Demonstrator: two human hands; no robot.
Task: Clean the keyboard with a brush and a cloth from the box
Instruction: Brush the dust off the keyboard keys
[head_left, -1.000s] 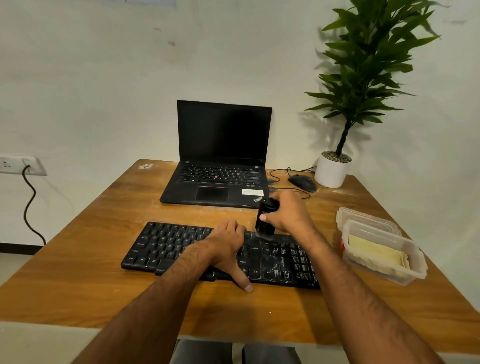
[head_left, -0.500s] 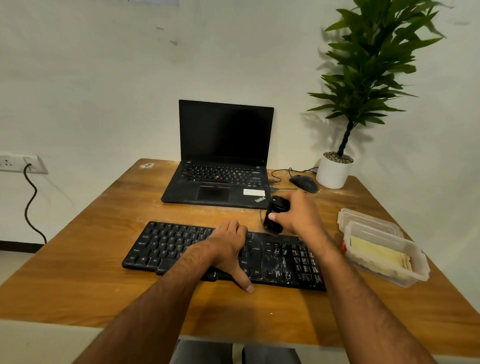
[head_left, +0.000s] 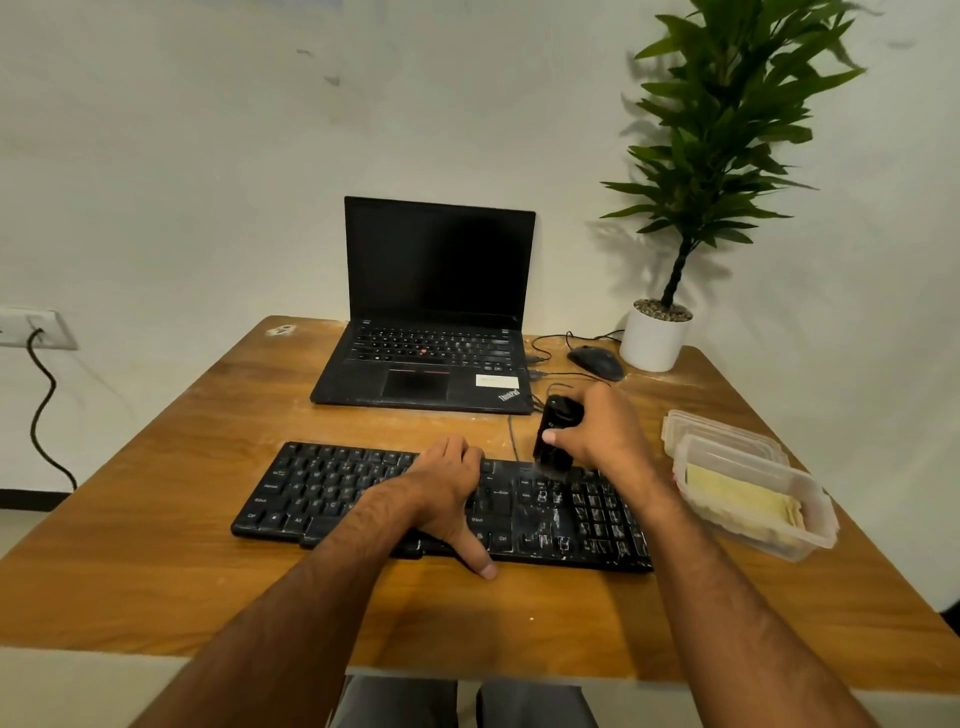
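A black keyboard (head_left: 332, 493) lies across the near half of the wooden table; white dust speckles its right-hand keys. My left hand (head_left: 447, 488) rests flat on the middle of the keyboard, thumb over the front edge. My right hand (head_left: 602, 431) grips a black brush (head_left: 555, 436) held upright, its lower end touching the top rows of the keyboard's right section. To the right stands a clear plastic box (head_left: 810, 519) with a yellow cloth (head_left: 737, 499) folded inside.
An open black laptop (head_left: 431, 322) sits behind the keyboard. A black mouse (head_left: 595, 361) with its cable and a white-potted plant (head_left: 654, 338) stand at the back right. The box's lid (head_left: 722, 426) lies behind the box. A wall socket with a cord is at the left.
The right hand with the brush swung up and back toward the laptop, then came down again onto the keyboard's upper right keys. The left hand has stayed in place.
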